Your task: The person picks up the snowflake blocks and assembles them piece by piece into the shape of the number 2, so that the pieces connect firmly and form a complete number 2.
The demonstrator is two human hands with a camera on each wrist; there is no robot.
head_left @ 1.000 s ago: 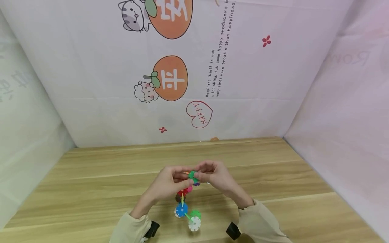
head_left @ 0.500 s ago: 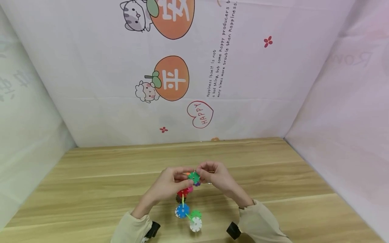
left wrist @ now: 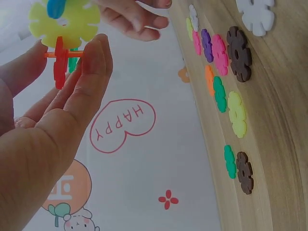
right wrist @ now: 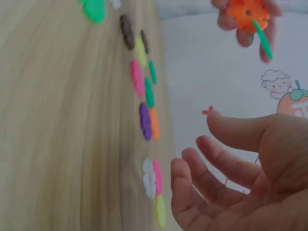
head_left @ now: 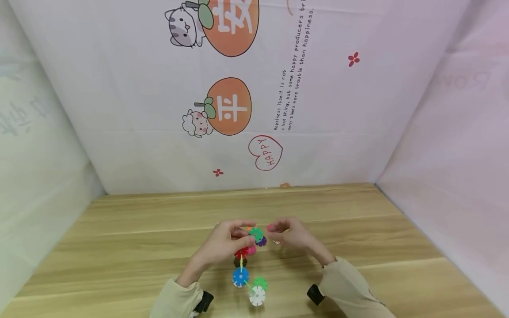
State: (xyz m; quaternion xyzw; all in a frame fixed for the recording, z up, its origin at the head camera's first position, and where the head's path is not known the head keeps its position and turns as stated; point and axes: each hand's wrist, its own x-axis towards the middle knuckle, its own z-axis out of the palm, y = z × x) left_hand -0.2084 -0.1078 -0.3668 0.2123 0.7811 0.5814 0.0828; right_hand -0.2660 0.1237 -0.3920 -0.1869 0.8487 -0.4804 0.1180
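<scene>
My left hand (head_left: 222,243) pinches a small chain of notched snowflake discs between thumb and fingers. In the left wrist view, an orange disc (left wrist: 49,55) sits edge-on in the pinch, joined to a red disc (left wrist: 59,67); a yellow disc (left wrist: 72,31) and a blue disc (left wrist: 56,7) stand above. A green disc (right wrist: 263,42) slots into the orange one in the right wrist view. My right hand (head_left: 292,233) hovers just right of the chain, fingers relaxed and apart; its palm holds nothing in the right wrist view.
Several loose discs lie on the wooden table, among them purple (left wrist: 207,45), pink (left wrist: 219,54), dark brown (left wrist: 239,54) and yellow (left wrist: 237,114). Closer to me, a white disc (head_left: 257,296) overlaps a light green disc (head_left: 260,282). White printed cloth walls enclose the table's back and sides.
The right hand has let go of the green disc and drawn away to the right, its fingers loosening. The left hand keeps its hold on the chain.
</scene>
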